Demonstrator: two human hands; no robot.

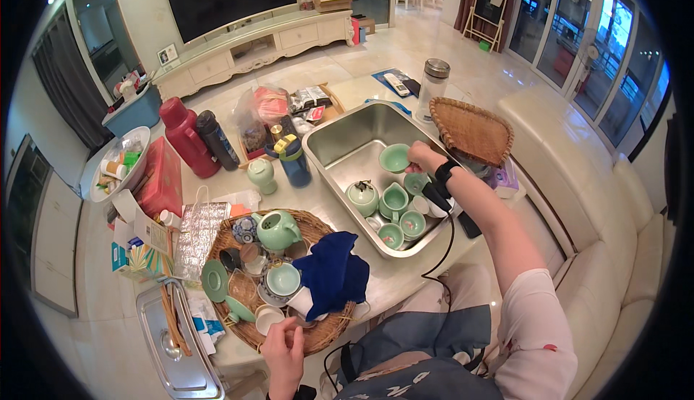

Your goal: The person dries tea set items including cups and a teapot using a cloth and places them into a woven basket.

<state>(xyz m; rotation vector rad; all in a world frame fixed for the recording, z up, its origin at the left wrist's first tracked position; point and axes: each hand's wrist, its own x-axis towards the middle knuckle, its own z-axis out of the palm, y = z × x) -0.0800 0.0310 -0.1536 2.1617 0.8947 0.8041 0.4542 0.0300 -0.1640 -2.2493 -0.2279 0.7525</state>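
My right hand (421, 155) holds a pale green bowl (393, 157) over a steel basin (340, 132). In the basin are a green lidded pot (362, 199), a spouted cup (395, 201) and several small green cups (411, 223). A black handled object (438, 196) with a cord is partly behind my wrist. My left hand (284, 346) is open beside a white cup (268, 317) at the near edge of a wicker basket (340, 219), which holds a green teapot (279, 229), several bowls (283, 278) and a dark blue cloth (329, 275).
A red thermos (186, 139), dark flasks (217, 139), boxes (141, 237) and a steel lid (173, 342) crowd the table's left. A woven tray (470, 129) and glass bottle (434, 85) stand beyond the basin. A cream sofa (607, 255) borders the right.
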